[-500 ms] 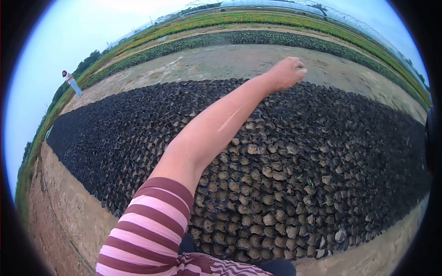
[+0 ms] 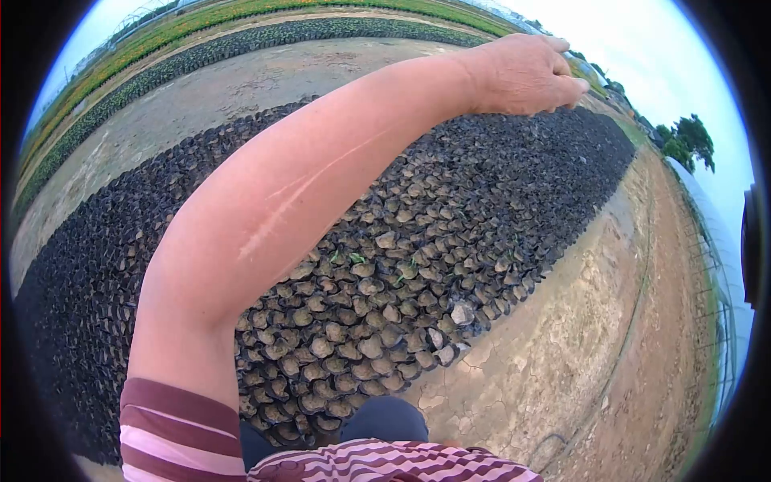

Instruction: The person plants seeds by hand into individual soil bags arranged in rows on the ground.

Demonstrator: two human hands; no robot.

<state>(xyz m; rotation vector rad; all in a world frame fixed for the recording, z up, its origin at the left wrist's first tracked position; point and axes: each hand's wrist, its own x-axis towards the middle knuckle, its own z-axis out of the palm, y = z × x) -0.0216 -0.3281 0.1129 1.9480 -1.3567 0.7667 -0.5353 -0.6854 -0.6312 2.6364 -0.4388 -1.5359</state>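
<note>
My left hand [image 2: 526, 76] is stretched out at the upper right, the forearm crossing the view from the lower left. Its back faces me, with one finger pointing right and another digit held apart below it. I see nothing held in it, though its underside is hidden. Below it lies a wide bed of black nursery bags [image 2: 377, 297] packed in close rows and filled with brown soil. The hand appears to be above the bed's far part, without visible contact. My right hand is out of view.
A few green sprigs [image 2: 357, 258] show among the bags. Cracked bare earth [image 2: 522, 377] runs along the bed's right edge, with a thin hose [image 2: 622, 353] on it. Rows of green plants [image 2: 321, 30] lie beyond. A plastic-covered tunnel [image 2: 715, 265] stands at the right.
The view has swung to the right, bringing in the dirt path and tunnel; the distant person has left the view. My left arm appears closer and larger, still stretched out.
</note>
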